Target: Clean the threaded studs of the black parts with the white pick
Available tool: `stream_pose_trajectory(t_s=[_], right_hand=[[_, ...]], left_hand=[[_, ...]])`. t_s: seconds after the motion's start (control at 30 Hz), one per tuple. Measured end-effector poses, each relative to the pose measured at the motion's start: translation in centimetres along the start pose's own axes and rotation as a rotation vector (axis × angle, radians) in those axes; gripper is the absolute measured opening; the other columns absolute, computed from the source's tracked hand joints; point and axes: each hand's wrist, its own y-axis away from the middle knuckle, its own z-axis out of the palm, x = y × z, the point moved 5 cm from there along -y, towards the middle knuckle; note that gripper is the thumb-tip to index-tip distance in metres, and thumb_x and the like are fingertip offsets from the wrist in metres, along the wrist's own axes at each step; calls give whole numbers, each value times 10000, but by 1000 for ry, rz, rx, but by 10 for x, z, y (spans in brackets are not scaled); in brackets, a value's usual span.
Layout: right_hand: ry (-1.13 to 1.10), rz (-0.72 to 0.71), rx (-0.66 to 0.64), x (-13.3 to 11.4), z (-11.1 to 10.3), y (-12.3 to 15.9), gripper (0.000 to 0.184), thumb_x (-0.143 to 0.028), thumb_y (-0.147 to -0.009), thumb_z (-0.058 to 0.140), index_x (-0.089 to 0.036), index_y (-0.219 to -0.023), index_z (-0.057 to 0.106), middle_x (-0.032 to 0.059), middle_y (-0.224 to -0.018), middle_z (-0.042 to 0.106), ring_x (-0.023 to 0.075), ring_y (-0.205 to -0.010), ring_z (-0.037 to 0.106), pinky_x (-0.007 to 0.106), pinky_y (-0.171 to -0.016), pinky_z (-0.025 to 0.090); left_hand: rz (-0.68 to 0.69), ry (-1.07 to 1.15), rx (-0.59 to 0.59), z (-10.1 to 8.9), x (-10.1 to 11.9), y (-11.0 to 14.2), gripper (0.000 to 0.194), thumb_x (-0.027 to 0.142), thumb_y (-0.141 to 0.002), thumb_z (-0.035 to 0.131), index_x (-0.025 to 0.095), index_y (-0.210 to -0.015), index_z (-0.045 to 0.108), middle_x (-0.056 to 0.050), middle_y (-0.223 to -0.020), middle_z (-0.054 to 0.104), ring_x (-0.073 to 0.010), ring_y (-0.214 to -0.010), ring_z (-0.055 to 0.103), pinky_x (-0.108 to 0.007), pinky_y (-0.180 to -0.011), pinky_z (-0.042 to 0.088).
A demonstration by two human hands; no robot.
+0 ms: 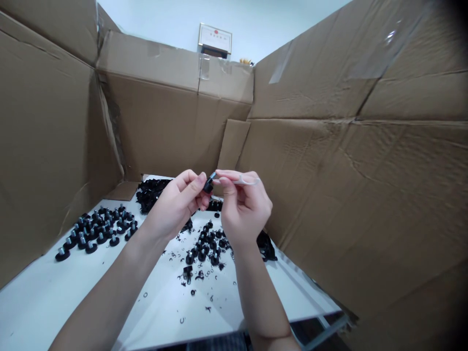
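Note:
Pinched between the thumb and fingers of my left hand (186, 192) is a black screw-on foot (208, 185), its metal threaded stud pointing up and to the right. My right hand (245, 202) is closed around a slim whitish tool (246, 181), whose tip is by the foot; its exact kind is unclear. Both hands are raised above the white table (161, 307). Below them lies a loose cluster of similar black feet (208, 243), with curled black shavings (208, 309) scattered around.
Many black feet with studs upright (98, 226) stand at the left. A heap of black parts (149, 192) lies at the back, and more black material (266, 246) lies right of my right forearm. Tall cardboard walls (164, 122) enclose the table at the left, back and right.

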Motion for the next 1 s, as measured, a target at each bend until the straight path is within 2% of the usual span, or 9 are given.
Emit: stream_pose_trajectory(t_s=[0.37, 0.63, 0.73, 0.8, 0.9, 1.0], right_hand=[[-42, 46, 72, 5, 3, 7, 129, -146, -893, 570, -247, -888, 650, 10, -832, 697, 133, -709, 662, 311, -655, 576], [-36, 40, 105, 6, 5, 8, 107, -166, -892, 575, -229, -831, 636, 7, -781, 654, 132, -739, 637, 296, -660, 547], [-82, 102, 98, 12, 1, 7, 100, -239, -904, 577, -252, -882, 674, 13, -850, 638, 127, -718, 640, 301, -633, 546], [-104, 95, 95, 13, -4, 5, 141, -259, -916, 561, -282, -968, 689, 12, -876, 638, 125, -698, 644, 301, -610, 549], [-123, 35, 16, 10, -10, 0, 274, -178, -943, 487, -311, -1115, 653, -4, -838, 682, 125, -704, 667, 305, -647, 564], [-186, -24, -188, 5, -7, -6, 284, -99, -892, 547, -283, -1083, 649, 1, -944, 729, 138, -846, 694, 311, -741, 579]], left_hand=[[14, -71, 46, 4, 4, 4, 375, 447, -740, 767, 166, -698, 522, 28, -614, 560, -69, -555, 523, -189, -542, 424], [-23, -39, -2, 11, -4, 5, 355, 424, -794, 725, 170, -678, 506, 37, -595, 551, -62, -559, 513, -168, -546, 425], [-8, -55, 9, 9, -3, 5, 346, 438, -807, 707, 177, -696, 508, 32, -629, 561, -69, -564, 511, -185, -562, 429], [19, -92, 25, 5, 0, 5, 342, 451, -812, 697, 183, -707, 512, 25, -659, 575, -75, -570, 513, -195, -566, 426], [56, -180, 39, -1, 6, 5, 335, 464, -824, 680, 191, -719, 518, 22, -676, 582, -81, -575, 511, -205, -570, 418], [67, -274, 28, -6, 10, 4, 320, 478, -838, 659, 196, -746, 539, 24, -652, 570, -90, -575, 505, -213, -566, 409]])
